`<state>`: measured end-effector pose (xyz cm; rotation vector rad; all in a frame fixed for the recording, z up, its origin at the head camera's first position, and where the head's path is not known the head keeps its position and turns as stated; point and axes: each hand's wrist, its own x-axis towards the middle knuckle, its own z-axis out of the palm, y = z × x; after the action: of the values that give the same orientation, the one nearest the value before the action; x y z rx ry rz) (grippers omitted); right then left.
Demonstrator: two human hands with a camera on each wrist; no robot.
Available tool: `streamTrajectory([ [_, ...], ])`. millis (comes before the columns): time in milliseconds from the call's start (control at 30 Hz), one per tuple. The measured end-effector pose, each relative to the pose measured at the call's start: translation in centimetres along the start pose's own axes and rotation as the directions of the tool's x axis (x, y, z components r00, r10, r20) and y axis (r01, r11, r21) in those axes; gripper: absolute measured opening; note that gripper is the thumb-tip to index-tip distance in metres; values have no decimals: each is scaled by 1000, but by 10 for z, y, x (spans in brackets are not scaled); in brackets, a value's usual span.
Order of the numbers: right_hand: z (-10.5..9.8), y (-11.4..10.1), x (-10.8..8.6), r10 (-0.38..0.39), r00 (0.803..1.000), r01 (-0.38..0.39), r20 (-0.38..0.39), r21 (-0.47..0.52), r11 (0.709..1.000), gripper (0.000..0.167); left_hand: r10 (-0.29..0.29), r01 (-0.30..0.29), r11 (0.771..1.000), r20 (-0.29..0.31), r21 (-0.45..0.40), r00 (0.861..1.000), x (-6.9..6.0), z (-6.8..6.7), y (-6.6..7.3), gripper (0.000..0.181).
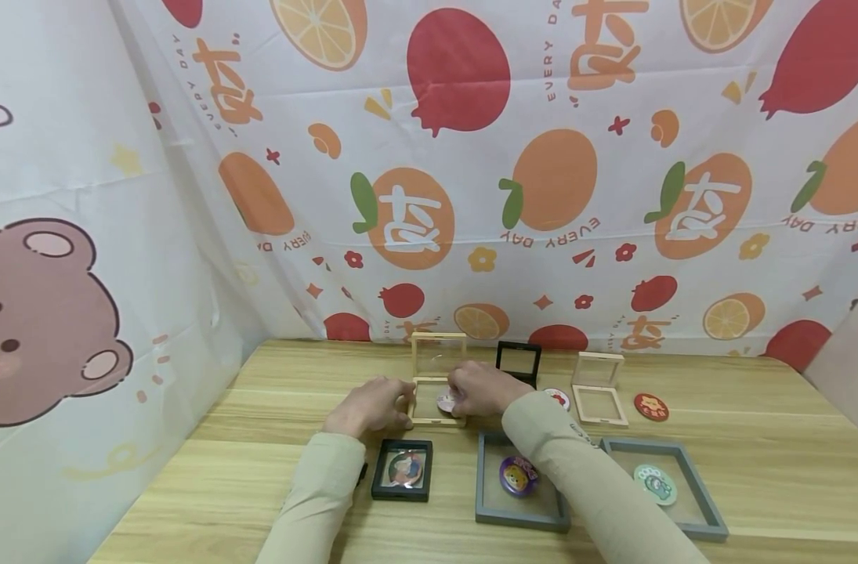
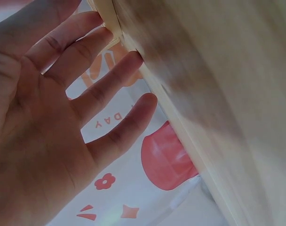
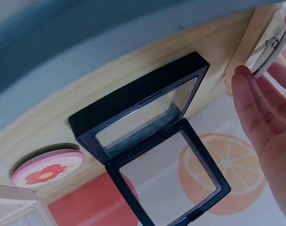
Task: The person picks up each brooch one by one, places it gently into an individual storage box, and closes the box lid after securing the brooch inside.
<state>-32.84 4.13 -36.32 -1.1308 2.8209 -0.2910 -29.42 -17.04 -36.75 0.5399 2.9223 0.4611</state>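
A light wooden display frame lies flat on the table with its clear lid raised at the back. My right hand pinches a round pin badge over the frame's clear window. In the right wrist view the badge is tilted and its metal pin faces the camera. At the frame's left side, my left hand touches the edge. The fingers of that hand look spread and nearly straight in the left wrist view.
An open black frame stands right of the wooden one, beside a pink-rimmed badge. Farther right are a small open wooden frame and a red badge. Nearer lie a black frame and two grey frames, all holding badges.
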Motion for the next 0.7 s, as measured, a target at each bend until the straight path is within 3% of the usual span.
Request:
streamTrajectory([
  [700,2,-8,7,-8,1000,9,-10,25,1000,13,-4,4,1000,9,0,1000,-1,-1,2,22],
])
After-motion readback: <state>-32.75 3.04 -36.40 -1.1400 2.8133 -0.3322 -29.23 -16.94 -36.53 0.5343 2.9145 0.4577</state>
